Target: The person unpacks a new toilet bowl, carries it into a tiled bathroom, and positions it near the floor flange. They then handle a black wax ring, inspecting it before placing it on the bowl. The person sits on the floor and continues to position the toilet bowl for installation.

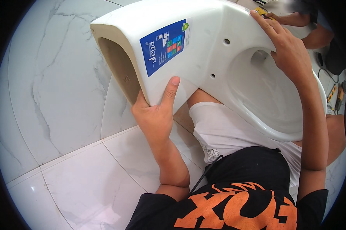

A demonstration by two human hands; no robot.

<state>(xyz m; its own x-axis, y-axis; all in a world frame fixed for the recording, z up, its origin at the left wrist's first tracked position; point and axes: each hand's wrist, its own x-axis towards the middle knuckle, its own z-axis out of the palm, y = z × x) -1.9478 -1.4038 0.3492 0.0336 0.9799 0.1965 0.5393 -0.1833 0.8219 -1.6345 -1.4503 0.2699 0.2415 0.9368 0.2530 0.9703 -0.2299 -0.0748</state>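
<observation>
A white ceramic toilet lies tilted across my lap, its hollow open end facing left and its bowl at the right. A blue printed label is stuck on the tank part. My left hand grips the lower edge of the open end, thumb on the outside and fingers hooked inside, where they are partly hidden. At the far side of the bowl, my right hand rests with fingers stretched along the ceramic. Two small round holes show in the ceramic between tank and bowl.
Beyond my right hand, another person's hand is at a yellow tool close to the toilet. Yellow-and-black hand tools and a dark cable lie on the floor at the right. Marble-patterned tiles stretch along the left.
</observation>
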